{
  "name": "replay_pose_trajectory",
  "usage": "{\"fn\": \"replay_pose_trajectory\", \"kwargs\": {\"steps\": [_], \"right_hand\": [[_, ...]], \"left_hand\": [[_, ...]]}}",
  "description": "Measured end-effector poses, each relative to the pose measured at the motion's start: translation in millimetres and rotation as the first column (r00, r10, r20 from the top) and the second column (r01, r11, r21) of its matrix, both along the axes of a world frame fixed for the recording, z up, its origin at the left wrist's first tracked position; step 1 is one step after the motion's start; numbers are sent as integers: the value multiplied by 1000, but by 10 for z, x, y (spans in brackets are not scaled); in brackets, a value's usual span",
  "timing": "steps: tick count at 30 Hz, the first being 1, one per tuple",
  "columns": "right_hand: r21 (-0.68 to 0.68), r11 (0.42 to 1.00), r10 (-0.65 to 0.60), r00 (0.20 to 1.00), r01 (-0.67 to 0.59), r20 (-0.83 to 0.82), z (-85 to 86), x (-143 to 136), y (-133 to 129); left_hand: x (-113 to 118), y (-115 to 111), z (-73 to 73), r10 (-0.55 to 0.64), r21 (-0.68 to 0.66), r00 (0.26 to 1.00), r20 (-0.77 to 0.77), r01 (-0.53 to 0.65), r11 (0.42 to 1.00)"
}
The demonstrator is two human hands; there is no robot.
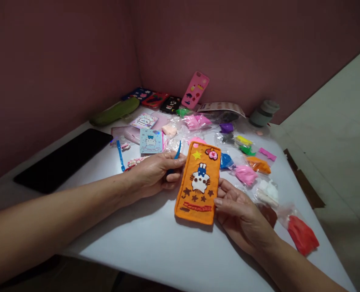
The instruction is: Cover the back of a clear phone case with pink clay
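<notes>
An orange phone case point(207, 186) covered in clay, with a white cat in blue, a yellow star, brown stars and a red strip on it, is held tilted above the white table point(131, 247). My right hand point(241, 211) grips its right edge, thumb on the front. Between the fingers of my left hand point(164, 168) is a blue modelling tool point(178, 151), its pointed tip upward. The left fingertips reach the case's left edge; whether they grip it I cannot tell. The cat faces upside down from where I sit.
Several clay bags lie at right, including a red one point(303, 235) and a pink one point(246, 175). A black tablet-like slab point(64, 160) and a green pouch point(116, 111) lie left. A pink phone case point(195, 89) leans on the wall; a jar point(264, 113) stands back right.
</notes>
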State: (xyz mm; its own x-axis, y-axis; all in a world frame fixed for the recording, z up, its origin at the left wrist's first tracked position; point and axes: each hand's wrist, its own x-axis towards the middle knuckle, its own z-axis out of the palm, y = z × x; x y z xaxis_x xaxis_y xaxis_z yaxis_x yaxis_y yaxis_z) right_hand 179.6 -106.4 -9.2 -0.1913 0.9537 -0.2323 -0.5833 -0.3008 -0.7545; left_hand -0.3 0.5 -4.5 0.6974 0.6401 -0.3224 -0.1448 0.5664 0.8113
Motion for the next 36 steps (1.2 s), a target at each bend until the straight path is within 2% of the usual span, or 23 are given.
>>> {"fn": "replay_pose_trajectory", "kwargs": {"steps": [16, 23, 31, 36], "right_hand": [[-13, 1000, -15, 999, 15, 47, -2, 2, 14], [0, 999, 34, 999, -34, 35, 7, -16, -23], [4, 1000, -21, 997, 21, 74, -14, -22, -25], [-12, 1000, -12, 995, 13, 96, 0, -7, -32]], "left_hand": [[-8, 18, -11, -4, -17, 1000, 10, 4, 1000], [-8, 3, -1, -18, -21, 999, 38, 19, 1000], [-16, -40, 26, -7, 1, 1000, 5, 7, 1000], [-15, -44, 33, -15, 4, 1000, 3, 15, 1000]]}}
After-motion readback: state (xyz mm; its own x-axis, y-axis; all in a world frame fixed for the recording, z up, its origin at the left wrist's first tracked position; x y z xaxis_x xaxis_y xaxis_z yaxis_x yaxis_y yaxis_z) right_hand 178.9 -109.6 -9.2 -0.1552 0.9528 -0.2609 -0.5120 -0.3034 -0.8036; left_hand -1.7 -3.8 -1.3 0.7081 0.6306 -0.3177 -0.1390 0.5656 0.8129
